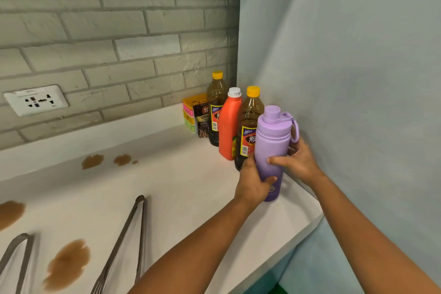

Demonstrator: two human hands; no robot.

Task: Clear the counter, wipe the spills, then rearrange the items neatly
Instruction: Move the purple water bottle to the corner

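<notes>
At the lower left of the frame, brown spills (68,265) and long metal tongs (128,243) are seen on the white desk (191,193). At centre right, a purple flask (272,150) is held upright at the desk's right end, against the wall. It is gripped low on the body by the left hand (253,181), while the right hand (296,162) is wrapped around its middle. The flask is judged rigid, smooth and possibly slippery, heavy if full; the waist or the lid loop is the surest hold. Just behind it, two dark bottles (248,131), an orange bottle (228,131) and packets (201,117) are lined up toward the corner.
</notes>
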